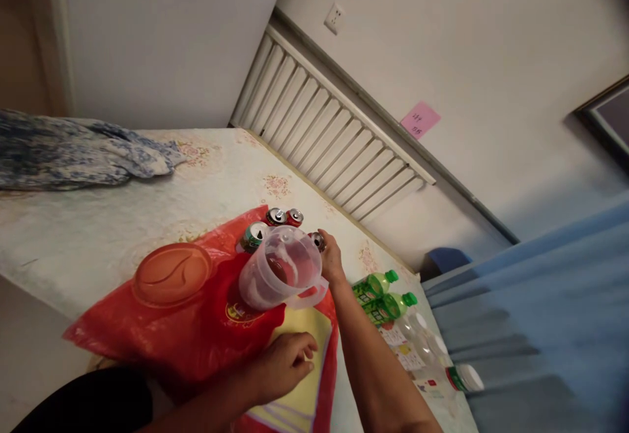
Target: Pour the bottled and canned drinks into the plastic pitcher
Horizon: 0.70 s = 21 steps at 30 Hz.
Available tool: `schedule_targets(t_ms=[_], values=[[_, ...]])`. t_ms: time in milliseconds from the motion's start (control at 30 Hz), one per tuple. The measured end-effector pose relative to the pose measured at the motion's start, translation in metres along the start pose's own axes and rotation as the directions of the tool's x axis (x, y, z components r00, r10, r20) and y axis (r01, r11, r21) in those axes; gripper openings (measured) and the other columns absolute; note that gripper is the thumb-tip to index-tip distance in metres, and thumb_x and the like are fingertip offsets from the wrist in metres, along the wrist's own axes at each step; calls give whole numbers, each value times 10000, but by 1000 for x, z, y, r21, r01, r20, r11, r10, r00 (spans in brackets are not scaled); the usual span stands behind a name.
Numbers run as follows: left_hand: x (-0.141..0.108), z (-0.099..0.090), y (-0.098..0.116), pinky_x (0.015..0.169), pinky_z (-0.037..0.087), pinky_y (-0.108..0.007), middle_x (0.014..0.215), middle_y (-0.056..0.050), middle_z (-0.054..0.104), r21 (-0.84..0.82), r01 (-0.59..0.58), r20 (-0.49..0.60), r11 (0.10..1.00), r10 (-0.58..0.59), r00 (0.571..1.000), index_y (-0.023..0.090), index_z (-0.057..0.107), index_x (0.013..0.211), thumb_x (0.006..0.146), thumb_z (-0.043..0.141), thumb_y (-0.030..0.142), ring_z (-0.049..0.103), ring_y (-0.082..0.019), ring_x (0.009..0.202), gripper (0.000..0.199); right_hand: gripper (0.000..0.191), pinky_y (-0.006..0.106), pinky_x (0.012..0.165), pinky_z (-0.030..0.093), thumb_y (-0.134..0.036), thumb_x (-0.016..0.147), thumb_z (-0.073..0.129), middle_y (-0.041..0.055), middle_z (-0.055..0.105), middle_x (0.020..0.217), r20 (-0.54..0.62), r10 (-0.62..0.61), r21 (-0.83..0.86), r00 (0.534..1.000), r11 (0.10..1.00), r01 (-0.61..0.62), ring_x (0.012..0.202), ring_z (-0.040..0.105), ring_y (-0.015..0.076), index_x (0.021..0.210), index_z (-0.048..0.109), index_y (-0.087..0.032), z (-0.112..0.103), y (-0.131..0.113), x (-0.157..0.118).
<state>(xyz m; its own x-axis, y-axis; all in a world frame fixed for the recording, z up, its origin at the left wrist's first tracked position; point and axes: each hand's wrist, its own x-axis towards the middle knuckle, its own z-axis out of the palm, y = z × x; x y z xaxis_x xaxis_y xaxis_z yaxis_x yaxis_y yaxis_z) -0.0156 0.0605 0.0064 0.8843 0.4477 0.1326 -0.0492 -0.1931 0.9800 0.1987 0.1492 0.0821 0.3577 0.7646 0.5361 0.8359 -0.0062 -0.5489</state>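
My right hand (332, 261) is closed around a soda can (318, 242) behind the pitcher, and the pitcher hides part of the can. My left hand (287, 364) holds nothing, its fingers loosely curled and the thumb apart, above a folded yellow cloth (317, 341). Between the hands and the cans stands a clear plastic pitcher (255, 276) with some dark liquid or reflection inside. A green can (254, 236), a dark can (276, 216) and a red can (295, 217) are grouped behind it. Beneath lies a red plastic bag (147, 328).
An orange-red round lid (171, 272) lies on the bag at left. Green-labelled bottles (386, 307) and clear bottles (422, 344) are at the right on the flowered tablecloth (196, 204). Bunched patterned fabric (98, 154) is at far left. A radiator (319, 118) and a blue curtain (540, 302) border the table.
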Motion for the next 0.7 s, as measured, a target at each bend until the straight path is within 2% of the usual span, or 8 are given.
schedule_targets(t_ms=[200, 300, 400, 533, 633, 700], values=[[6, 7, -9, 827, 545, -316, 1034, -85, 690, -55, -25, -114, 998, 18, 993, 188, 616, 1067, 767, 577, 199, 660, -185, 879, 303, 655, 429, 973, 496, -267, 607, 769, 80, 661, 1167, 12, 96, -96, 995, 991, -94, 1064, 626, 263, 1242, 629, -190, -69, -22, -34], [7, 11, -13, 917, 541, -386, 1164, -130, 651, -41, -59, -179, 997, 51, 983, 185, 560, 1206, 768, 593, 198, 644, -232, 1029, 440, 664, 428, 992, 486, -230, 626, 743, 89, 650, 1211, 22, 111, -135, 994, 985, -107, 1097, 620, 261, 1275, 607, -191, -99, -37, -59], [6, 13, -13, 1044, 470, -489, 1342, -165, 566, 0, -73, -234, 997, 71, 970, 187, 470, 1344, 771, 602, 202, 569, -288, 1220, 588, 682, 416, 1006, 480, -219, 654, 732, 107, 636, 1245, 34, 145, -164, 989, 977, -137, 1122, 614, 258, 1317, 574, -175, -122, -50, -84], [5, 12, -3, 1141, 360, -547, 1508, -197, 414, 55, -45, -236, 997, 57, 970, 153, 368, 1433, 769, 617, 193, 412, -337, 1389, 711, 670, 438, 1034, 465, -221, 673, 737, 107, 626, 1283, 49, 176, -161, 983, 973, -166, 1158, 604, 270, 1322, 574, -185, -138, -66, -115], [4, 10, 5, 1193, 287, -536, 1535, -195, 382, 80, -67, -236, 995, 84, 968, 129, 341, 1448, 738, 631, 145, 339, -334, 1436, 768, 651, 451, 1044, 461, -234, 698, 744, 111, 620, 1308, 69, 183, -130, 981, 976, -173, 1175, 601, 277, 1325, 576, -192, -139, -77, -135], [5, 10, 8, 1191, 289, -535, 1526, -187, 399, 82, -73, -224, 994, 90, 970, 145, 349, 1443, 707, 662, 136, 351, -335, 1429, 800, 655, 455, 1059, 451, -234, 698, 758, 113, 619, 1317, 77, 185, -114, 980, 978, -175, 1196, 592, 281, 1326, 576, -194, -135, -83, -148]])
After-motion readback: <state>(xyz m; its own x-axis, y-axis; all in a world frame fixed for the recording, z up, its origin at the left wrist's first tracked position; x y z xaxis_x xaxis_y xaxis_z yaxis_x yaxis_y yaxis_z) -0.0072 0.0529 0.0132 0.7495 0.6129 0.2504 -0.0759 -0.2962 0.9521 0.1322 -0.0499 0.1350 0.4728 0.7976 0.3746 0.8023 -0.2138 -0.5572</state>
